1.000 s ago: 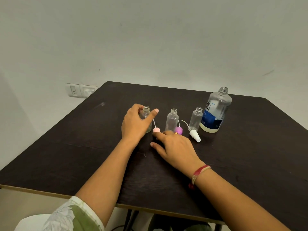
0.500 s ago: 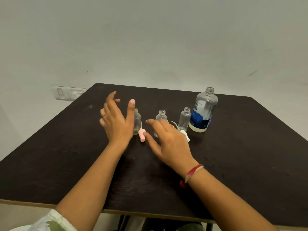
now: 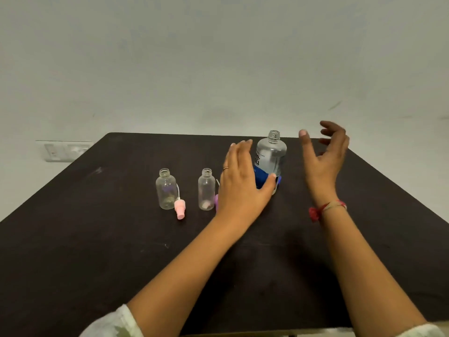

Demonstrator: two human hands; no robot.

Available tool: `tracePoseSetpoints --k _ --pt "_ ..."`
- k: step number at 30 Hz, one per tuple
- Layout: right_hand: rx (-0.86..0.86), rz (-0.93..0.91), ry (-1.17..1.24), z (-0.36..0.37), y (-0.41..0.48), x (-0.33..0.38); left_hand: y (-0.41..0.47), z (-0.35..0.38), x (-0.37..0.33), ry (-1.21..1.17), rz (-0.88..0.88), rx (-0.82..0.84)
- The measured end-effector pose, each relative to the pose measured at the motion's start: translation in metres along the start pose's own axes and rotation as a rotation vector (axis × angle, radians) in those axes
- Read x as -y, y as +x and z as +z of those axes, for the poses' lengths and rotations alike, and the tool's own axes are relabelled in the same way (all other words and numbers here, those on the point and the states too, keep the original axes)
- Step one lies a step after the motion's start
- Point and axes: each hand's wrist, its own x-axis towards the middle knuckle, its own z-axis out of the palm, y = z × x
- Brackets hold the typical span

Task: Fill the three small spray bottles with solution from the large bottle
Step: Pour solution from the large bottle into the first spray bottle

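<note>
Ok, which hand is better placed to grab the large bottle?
Left, probably: the left hand has its thumb at the large bottle label, while the right hand hovers open, apart on its right.

Large bottle [image 3: 271,154]: clear, blue label, neck uncapped, stood upright toward the far side of the worktop [image 3: 97,239]. Left of it stood two small clear bottles, upright, necks open: left bottle [image 3: 166,189] and middle bottle [image 3: 206,190], apart. Pink cap [image 3: 180,209] lay at the left bottle's base, tube pointing away. Purple cap [image 3: 216,201], mostly hidden, lay just right of the middle bottle.
</note>
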Motion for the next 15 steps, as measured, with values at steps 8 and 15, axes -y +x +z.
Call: tracePoseSetpoints --k 8,15 --pt "0.467 0.106 0.027 0.015 -0.024 -0.018 0.015 0.018 0.020 -0.038 -0.177 0.096" --pt "0.491 0.159 0.045 0.019 -0.031 -0.020 0.015 0.025 0.028 -0.054 -0.188 0.118"
